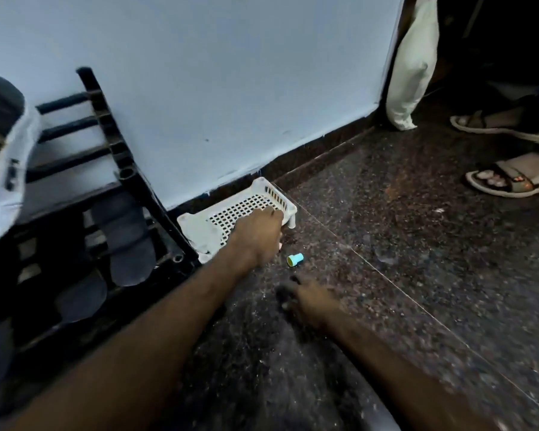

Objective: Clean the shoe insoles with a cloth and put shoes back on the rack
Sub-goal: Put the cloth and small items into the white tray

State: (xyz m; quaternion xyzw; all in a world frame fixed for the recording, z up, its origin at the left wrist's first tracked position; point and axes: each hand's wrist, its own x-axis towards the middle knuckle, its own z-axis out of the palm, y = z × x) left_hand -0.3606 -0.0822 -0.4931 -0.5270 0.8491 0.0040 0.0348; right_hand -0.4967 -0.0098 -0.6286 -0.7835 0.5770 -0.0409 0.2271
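The shoes (128, 244) sit on the lower shelves of the black rack (119, 144), to the left of my grip. None is in hand. I see no cloth for certain. A pale patch in the basket's left end may be one, but I cannot tell.

My left hand (257, 231) lies on the near rim of the white basket (277, 194) with the fingers bent over its edge, so I judge it is grasping the basket. The basket stands on the floor against the wall, its left end close by the rack's side post. My right hand (308, 303) is nearer to me than the grip and low over the floor. It is too blurred for me to say whether it is clenched or loose. A small teal cap (294, 260) lies between the two hands, just right of the grip.

I take the step to be drawing the basket out to get at the cleaning things. I would pull it straight toward me and keep it flat, so nothing tips out. I would also steer it clear of the post and the cap. Another person's sandalled feet (511, 178) are well off to the right, out of the path.
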